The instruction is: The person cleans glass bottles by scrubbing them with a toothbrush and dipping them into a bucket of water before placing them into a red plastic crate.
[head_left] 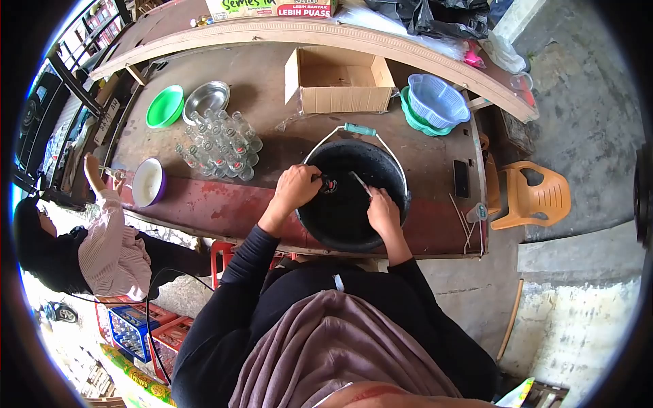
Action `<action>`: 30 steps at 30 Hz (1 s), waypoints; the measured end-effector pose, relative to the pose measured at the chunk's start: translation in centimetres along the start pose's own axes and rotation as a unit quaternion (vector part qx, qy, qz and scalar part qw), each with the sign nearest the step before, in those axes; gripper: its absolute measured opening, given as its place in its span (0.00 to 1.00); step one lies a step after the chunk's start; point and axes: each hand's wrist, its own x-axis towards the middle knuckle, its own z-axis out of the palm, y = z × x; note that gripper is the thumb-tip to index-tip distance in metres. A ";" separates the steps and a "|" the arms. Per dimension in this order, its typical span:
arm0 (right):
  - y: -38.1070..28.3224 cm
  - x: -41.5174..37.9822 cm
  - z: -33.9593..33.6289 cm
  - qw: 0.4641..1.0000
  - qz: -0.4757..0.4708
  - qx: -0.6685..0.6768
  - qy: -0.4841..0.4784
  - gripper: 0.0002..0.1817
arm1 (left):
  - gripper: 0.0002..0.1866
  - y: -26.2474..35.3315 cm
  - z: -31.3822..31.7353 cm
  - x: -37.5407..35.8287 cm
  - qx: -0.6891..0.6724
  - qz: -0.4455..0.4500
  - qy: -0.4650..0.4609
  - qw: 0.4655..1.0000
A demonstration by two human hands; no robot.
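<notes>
A black bucket (350, 228) with a wire handle and a green grip (360, 129) stands on the table in front of me. Over its left side my left hand (297, 187) is closed round a glass bottle (329, 185), seen nearly end-on against the dark inside. My right hand (384, 214), over the right side, pinches a slim, pale, knife-like tool (359, 180) whose tip points up and left. Tool and bottle are apart. Several clear glass bottles (219, 146), some with red marks, stand clustered left of the bucket. The bucket's contents are too dark to make out.
Behind the bucket sits an open cardboard box (343, 99). Blue and green plastic basins (439, 102) and a phone (462, 178) lie right. Left are a green bowl (165, 107), a steel bowl (206, 100) and a white-lined bowl (147, 182). Another person (109, 251) works at far left.
</notes>
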 end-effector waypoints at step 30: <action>-3.0 -1.6 -1.3 0.997 0.010 0.062 -0.038 0.22 | 0.16 1.2 3.8 -2.8 0.013 0.004 0.033 0.999</action>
